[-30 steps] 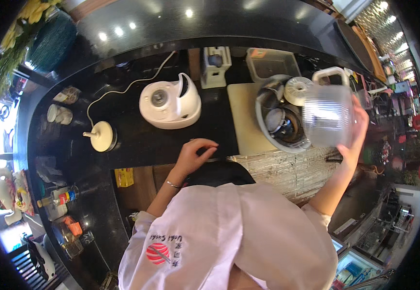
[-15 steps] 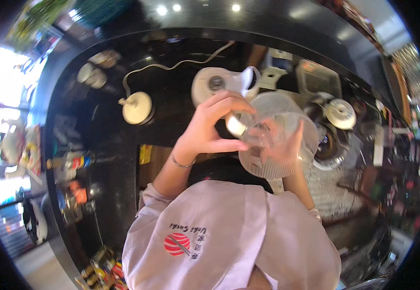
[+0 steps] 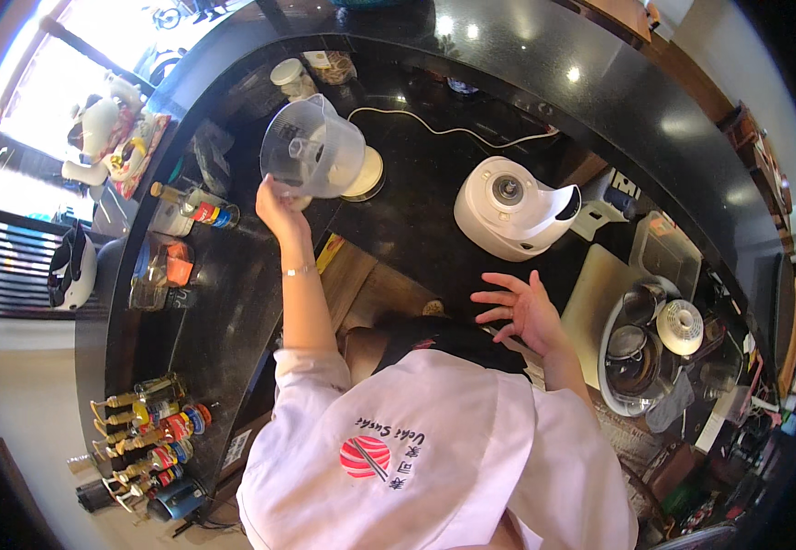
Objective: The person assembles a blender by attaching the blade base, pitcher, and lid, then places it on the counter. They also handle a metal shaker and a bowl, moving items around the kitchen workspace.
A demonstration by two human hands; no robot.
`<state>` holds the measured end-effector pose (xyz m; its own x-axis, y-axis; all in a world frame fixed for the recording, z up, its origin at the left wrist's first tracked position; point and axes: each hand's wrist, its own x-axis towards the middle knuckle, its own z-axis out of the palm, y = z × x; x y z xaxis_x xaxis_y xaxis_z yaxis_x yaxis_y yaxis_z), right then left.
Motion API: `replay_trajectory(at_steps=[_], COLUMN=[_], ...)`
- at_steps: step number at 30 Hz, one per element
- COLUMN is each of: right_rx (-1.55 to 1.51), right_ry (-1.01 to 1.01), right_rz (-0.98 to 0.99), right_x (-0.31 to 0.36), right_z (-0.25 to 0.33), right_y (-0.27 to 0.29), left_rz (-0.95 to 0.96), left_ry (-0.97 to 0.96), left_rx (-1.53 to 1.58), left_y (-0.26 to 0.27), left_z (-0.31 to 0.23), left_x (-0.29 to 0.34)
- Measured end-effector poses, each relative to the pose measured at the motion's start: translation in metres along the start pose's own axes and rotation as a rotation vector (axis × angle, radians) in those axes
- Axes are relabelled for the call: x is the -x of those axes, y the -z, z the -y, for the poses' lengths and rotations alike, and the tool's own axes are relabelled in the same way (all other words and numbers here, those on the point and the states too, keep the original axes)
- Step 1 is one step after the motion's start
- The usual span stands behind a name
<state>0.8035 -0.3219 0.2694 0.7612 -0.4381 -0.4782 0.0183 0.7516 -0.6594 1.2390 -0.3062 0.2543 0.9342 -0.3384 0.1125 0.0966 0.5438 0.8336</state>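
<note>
At the left of the counter, my left hand (image 3: 284, 213) grips the lower near edge of a clear plastic appliance bowl (image 3: 335, 151). The bowl is tilted, and a post shows inside it. Behind it, partly covered, a cream round device (image 3: 367, 174) stands on the dark counter. My right hand (image 3: 528, 314) is held palm up with its fingers spread, holding nothing. Beyond that hand sits a white appliance base (image 3: 512, 206) with a round metal-centred coupling on top.
A large metal bowl (image 3: 614, 374) with strainers stands at the right by a cutting board (image 3: 590, 307). Several bottles (image 3: 164, 426) cluster at the lower left. A white cord (image 3: 453, 130) runs across the back. Jars (image 3: 293, 78) stand at the far left.
The clear bowl has moved from between both hands in front of me to the far left, carried by my left hand. My right hand has come off it and opened. The view has turned left.
</note>
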Motion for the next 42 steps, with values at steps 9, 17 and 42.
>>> replay_trajectory(at_steps=[9, 17, 42], right_rx=[-0.1, -0.134, -0.054], right_ry=[0.131, 0.161, 0.131], right_rz=[-0.129, -0.174, -0.167], right_x=[0.02, 0.029, 0.02], right_z=[-0.01, -0.02, -0.018], right_y=[0.027, 0.036, 0.029], left_rz=[-0.006, 0.113, 0.489], left_ry=[-0.012, 0.011, -0.305], left_rx=[-0.412, -0.448, -1.253], left_y=[0.017, 0.054, 0.033], left_z=[0.086, 0.128, 0.09], left_x=[-0.041, -0.023, -0.11])
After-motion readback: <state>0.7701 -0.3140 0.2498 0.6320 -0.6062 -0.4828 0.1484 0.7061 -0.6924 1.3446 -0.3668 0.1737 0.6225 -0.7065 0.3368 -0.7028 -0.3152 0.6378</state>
